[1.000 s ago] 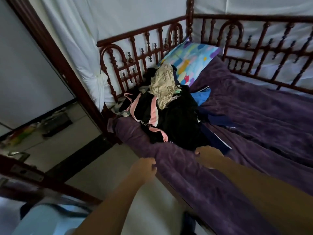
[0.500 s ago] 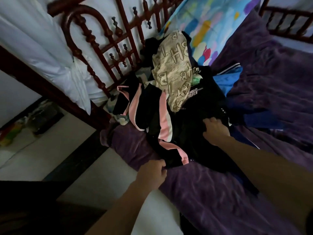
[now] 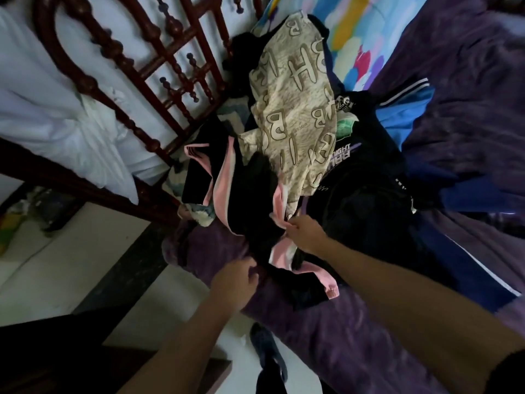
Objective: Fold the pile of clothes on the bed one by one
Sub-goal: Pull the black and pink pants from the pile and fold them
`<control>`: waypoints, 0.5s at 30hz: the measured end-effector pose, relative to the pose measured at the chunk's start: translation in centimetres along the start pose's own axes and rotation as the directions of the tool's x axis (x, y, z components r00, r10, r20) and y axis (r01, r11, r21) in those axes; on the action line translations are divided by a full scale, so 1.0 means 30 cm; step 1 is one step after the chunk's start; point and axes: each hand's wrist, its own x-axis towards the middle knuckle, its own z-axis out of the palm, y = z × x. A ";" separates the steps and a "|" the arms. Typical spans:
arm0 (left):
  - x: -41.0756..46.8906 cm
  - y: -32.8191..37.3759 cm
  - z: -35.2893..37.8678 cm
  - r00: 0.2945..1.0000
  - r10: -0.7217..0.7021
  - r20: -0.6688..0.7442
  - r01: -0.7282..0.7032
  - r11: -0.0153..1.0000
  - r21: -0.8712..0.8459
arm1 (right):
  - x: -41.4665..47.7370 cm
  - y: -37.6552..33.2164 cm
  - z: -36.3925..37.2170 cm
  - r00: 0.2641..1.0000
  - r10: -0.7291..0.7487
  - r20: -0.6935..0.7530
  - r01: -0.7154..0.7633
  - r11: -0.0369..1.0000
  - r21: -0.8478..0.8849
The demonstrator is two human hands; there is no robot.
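My right hand [image 3: 308,237] has its fingers [image 3: 292,223] curled in and pinching a pink band of the black-and-pink garment [image 3: 250,194], just where that band crosses the black cloth. My left hand [image 3: 235,280] sits lower, at the near edge of the bed, its fingers [image 3: 251,270] bent against the garment's dark hem. I cannot tell whether they have cloth between them or only touch it.

To do this step well, I judge the left needs a sure hold on the hem, well apart from the right's pinch, so the piece opens out between my two hands. I would then lift towards me slowly. The beige lettered garment [image 3: 295,115] lies over the upper part and should slide off, not ride along.

The garment I am after lies at the front of the pile, by the bed's near edge close to the head-end corner. Its pink cuff trails onto the purple blanket [image 3: 355,336]. A black printed shirt [image 3: 366,177] touches it on the right. Beyond are a blue garment [image 3: 403,118] and the patterned pillow [image 3: 358,29], with the wooden headboard [image 3: 125,66] along the head edge. The bare blanket right of the pile looks the best place for spreading it flat
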 end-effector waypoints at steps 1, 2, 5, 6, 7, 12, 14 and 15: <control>0.024 -0.006 -0.024 0.998 0.048 -0.040 -0.048 0.999 0.011 | -0.034 0.010 -0.017 0.995 0.097 0.010 -0.097 0.968 0.231; 0.051 -0.006 -0.049 0.990 0.117 -0.082 -0.115 0.993 0.021 | -0.070 0.011 -0.056 0.983 0.183 0.018 -0.174 0.900 0.400; 0.142 0.043 -0.126 0.945 0.296 -0.138 -0.278 0.951 0.133 | -0.185 -0.020 -0.242 0.950 0.313 0.012 -0.249 0.730 0.636; 0.171 0.070 -0.149 0.941 0.318 -0.118 -0.294 0.938 0.186 | -0.230 -0.038 -0.312 0.941 0.338 0.014 -0.256 0.685 0.682; 0.196 0.102 -0.168 0.941 0.326 -0.092 -0.298 0.926 0.230 | -0.276 -0.058 -0.381 0.936 0.352 0.017 -0.255 0.642 0.723; 0.250 0.273 -0.240 0.886 0.458 -0.066 -0.445 0.883 0.151 | -0.533 -0.161 -0.666 0.908 0.404 -0.114 -0.189 0.635 0.749; 0.246 0.335 -0.277 0.869 0.493 -0.045 -0.494 0.868 -0.039 | -0.630 -0.192 -0.742 0.893 0.411 -0.183 -0.114 0.600 0.792; 0.246 0.361 -0.301 0.866 0.499 -0.042 -0.500 0.856 -0.129 | -0.672 -0.202 -0.772 0.883 0.411 -0.225 -0.057 0.570 0.820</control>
